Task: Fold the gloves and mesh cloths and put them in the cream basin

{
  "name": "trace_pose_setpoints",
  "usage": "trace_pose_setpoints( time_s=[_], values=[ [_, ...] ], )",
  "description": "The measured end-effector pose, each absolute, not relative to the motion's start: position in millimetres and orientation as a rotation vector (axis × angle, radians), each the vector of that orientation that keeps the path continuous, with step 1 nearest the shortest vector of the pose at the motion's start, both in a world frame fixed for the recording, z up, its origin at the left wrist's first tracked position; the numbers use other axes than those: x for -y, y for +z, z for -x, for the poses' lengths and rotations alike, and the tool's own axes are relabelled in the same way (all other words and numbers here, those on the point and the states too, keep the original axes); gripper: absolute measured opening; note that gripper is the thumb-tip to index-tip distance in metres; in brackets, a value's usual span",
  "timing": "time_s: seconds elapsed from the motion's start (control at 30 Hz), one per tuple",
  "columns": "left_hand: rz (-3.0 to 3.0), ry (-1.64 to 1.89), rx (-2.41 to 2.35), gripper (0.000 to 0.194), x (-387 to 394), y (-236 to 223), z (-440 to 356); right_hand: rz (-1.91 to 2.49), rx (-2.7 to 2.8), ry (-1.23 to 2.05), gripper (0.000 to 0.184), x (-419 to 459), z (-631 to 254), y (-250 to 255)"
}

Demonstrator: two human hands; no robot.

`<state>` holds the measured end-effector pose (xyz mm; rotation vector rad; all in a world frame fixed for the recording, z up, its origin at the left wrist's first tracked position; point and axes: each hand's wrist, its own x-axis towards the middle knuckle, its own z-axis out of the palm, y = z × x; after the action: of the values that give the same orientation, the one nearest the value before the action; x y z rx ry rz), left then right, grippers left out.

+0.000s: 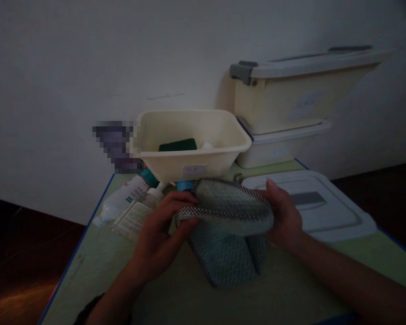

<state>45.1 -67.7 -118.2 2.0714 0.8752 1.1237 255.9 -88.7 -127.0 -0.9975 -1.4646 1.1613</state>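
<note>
A grey-green cleaning cloth (pixel 226 257) with a black-and-white striped edge hangs, partly folded over, between my two hands above the table. My left hand (pixel 165 234) pinches its left edge, the thumb below and the fingers on top. On the other side my right hand (pixel 284 216) grips the folded right end, thumb raised; some of its fingers are hidden behind the cloth. Just beyond the cloth stands an open cream bin (pixel 194 131), holding a dark green item (pixel 177 145) and something small and white (pixel 207 146).
Left of the bin lie a white bottle (pixel 123 198) with a teal end and a clear pump bottle (pixel 135 216). A grey-white lid (pixel 341 221) rests on the green table (pixel 94 266) at right. Two lidded cream boxes (pixel 291 101) are stacked against the wall.
</note>
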Motion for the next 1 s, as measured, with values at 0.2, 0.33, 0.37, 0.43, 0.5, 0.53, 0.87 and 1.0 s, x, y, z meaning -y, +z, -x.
trace_pose_setpoints(
  time_s=[0.2,0.33,0.37,0.43,0.5,0.53,0.87,1.0],
  values=[
    [-2.194,0.980,-0.845,0.010,72.7,-124.3,-49.4,0.967,1.235,1.394,0.038,86.6,-259.8,-138.6],
    [-2.196,1.019,-0.923,0.009,72.2,-124.2,-51.8,0.850,1.230,1.453,0.031,88.1,-262.3,-137.0],
    [-2.206,1.034,-0.945,0.008,71.8,-123.9,-52.0,0.816,1.239,1.458,0.029,88.8,-261.8,-135.5],
    [-2.247,1.060,-0.962,0.009,71.3,-123.5,-51.5,0.822,1.302,1.408,0.025,89.6,-260.2,-132.9],
    [-2.313,1.091,-0.940,0.011,71.6,-123.3,-50.7,0.962,1.399,1.245,0.017,89.4,-258.1,-132.0],
    [-2.346,1.102,-0.908,0.013,72.1,-123.2,-50.4,1.045,1.456,1.117,0.012,89.1,-257.1,-132.4],
    [-2.201,1.047,-0.949,0.012,74.4,-123.3,-54.0,1.072,1.784,0.748,0.016,92.7,-252.6,-135.7],
    [-2.184,1.129,-0.945,0.007,75.3,-126.2,-52.8,1.028,1.837,0.751,0.011,94.0,-252.5,-134.3]
  ],
)
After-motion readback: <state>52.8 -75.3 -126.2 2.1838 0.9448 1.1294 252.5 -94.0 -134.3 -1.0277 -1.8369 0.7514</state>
